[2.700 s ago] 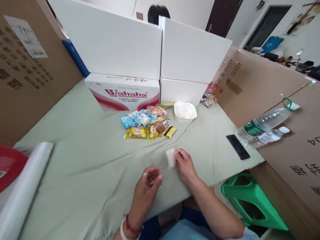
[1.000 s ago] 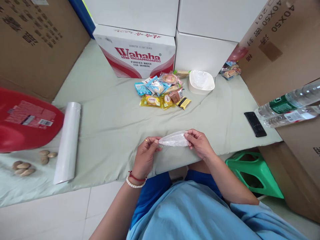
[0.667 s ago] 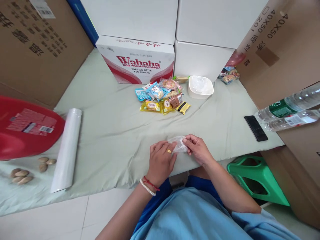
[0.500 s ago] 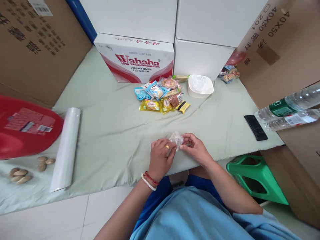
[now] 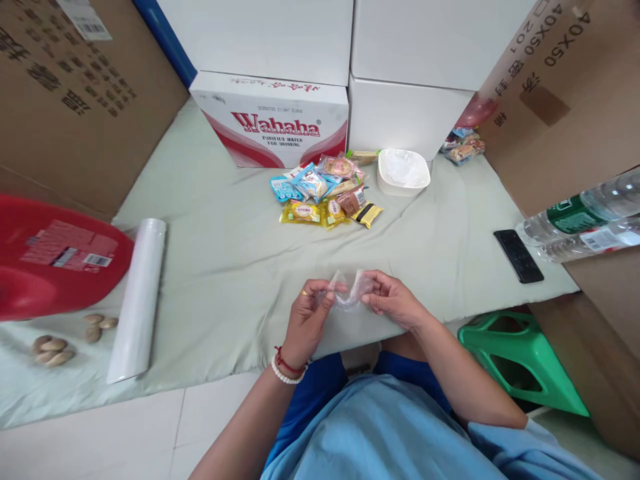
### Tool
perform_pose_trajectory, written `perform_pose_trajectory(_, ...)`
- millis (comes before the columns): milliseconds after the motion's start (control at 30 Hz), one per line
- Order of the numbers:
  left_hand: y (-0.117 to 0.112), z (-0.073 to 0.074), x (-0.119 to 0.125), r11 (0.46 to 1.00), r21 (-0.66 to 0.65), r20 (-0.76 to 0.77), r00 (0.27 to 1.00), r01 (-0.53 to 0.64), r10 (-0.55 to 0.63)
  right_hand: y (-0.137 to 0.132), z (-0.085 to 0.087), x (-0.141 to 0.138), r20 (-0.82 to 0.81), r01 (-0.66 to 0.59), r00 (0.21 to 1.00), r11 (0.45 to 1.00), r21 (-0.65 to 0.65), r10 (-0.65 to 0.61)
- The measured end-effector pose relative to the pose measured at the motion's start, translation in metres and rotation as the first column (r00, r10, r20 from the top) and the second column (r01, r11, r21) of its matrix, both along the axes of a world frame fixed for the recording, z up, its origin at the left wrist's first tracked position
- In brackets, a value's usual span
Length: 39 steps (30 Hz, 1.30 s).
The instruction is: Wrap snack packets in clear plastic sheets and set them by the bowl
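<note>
My left hand (image 5: 309, 313) and my right hand (image 5: 393, 301) each pinch one end of a small clear plastic bag (image 5: 348, 296), which sags between them just above the near edge of the pale green cloth (image 5: 225, 260). A gold ring shows on my left hand and beaded bracelets circle that wrist. Beyond the hands lies a pile of snack packets (image 5: 325, 197) in blue, yellow and brown wrappers, with a white bowl (image 5: 403, 172) to its right.
A roll of clear film (image 5: 138, 298) lies at the left beside a red plastic object (image 5: 55, 263) and several nuts (image 5: 55, 343). Cardboard and white boxes (image 5: 273, 127) wall the back and sides. A black phone (image 5: 519, 255), water bottles (image 5: 580, 220) and a green stool (image 5: 520, 360) are at the right.
The bag was stretched between my hands, then bunched as they came together. Now the hands have parted slightly and the bag hangs in a loop between them.
</note>
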State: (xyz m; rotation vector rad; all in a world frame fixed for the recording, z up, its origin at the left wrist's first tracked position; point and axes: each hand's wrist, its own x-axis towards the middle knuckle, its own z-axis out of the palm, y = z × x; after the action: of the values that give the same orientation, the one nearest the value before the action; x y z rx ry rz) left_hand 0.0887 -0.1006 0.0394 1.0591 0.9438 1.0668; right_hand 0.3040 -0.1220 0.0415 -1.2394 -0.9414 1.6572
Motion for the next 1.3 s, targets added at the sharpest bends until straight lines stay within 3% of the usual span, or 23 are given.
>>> perform_pose_trajectory(100, 0.003, 0.004, -0.003, 0.992, -0.116, 0.14, 0.989, -0.041, 0.057, 0.002, -0.001, 0.003, 0.06, 0.04, 0.997, 0.999, 0.027, -0.042)
perform_pose_trajectory(267, 0.009, 0.013, -0.009, 0.931, -0.361, 0.216, 0.976, 0.062, 0.019, 0.005, 0.008, 0.009, 0.154, -0.015, 0.988, 0.995, 0.096, 0.0)
perform_pose_trajectory(367, 0.012, 0.013, -0.009, 0.891, -0.418, 0.078, 0.984, 0.179, -0.161, 0.007, 0.012, 0.009, 0.164, -0.085, 0.984, 0.992, 0.097, 0.068)
perform_pose_trajectory(433, 0.014, 0.011, -0.007, 0.876, -0.402, -0.021, 0.953, 0.268, -0.301, 0.007, 0.012, 0.008, 0.155, -0.065, 0.986, 0.995, 0.076, 0.053)
perform_pose_trajectory(500, 0.014, 0.009, -0.005, 0.878, -0.369, -0.083, 0.93, 0.304, -0.357, 0.006, 0.009, 0.007, 0.166, -0.011, 0.986, 0.998, 0.059, 0.001)
perform_pose_trajectory(667, 0.009, 0.001, -0.002, 0.969, -0.225, -0.183, 0.972, 0.105, -0.147, 0.004, -0.002, 0.006, 0.209, 0.103, 0.972, 0.994, 0.04, -0.109)
perform_pose_trajectory(833, 0.003, -0.006, 0.0, 0.977, -0.175, -0.23, 0.97, -0.122, 0.08, 0.002, -0.007, 0.006, 0.232, 0.194, 0.954, 0.981, -0.003, -0.188)
perform_pose_trajectory(933, 0.003, -0.002, 0.0, 0.964, -0.249, -0.187, 0.981, -0.091, 0.044, 0.002, -0.006, 0.005, 0.226, 0.197, 0.954, 0.98, 0.024, -0.198)
perform_pose_trajectory(1100, 0.006, 0.005, -0.003, 0.893, -0.398, -0.112, 0.955, 0.21, -0.274, 0.003, -0.002, 0.003, 0.226, 0.153, 0.959, 0.984, 0.089, -0.169)
perform_pose_trajectory(1167, 0.005, 0.005, -0.003, 0.894, -0.401, -0.077, 0.965, 0.2, -0.251, 0.004, -0.002, 0.003, 0.225, 0.167, 0.957, 0.982, 0.084, -0.182)
perform_pose_trajectory(1300, 0.004, 0.001, 0.001, 0.956, -0.293, -0.133, 0.991, -0.024, -0.016, 0.005, -0.006, 0.005, 0.27, 0.216, 0.937, 0.975, 0.057, -0.223)
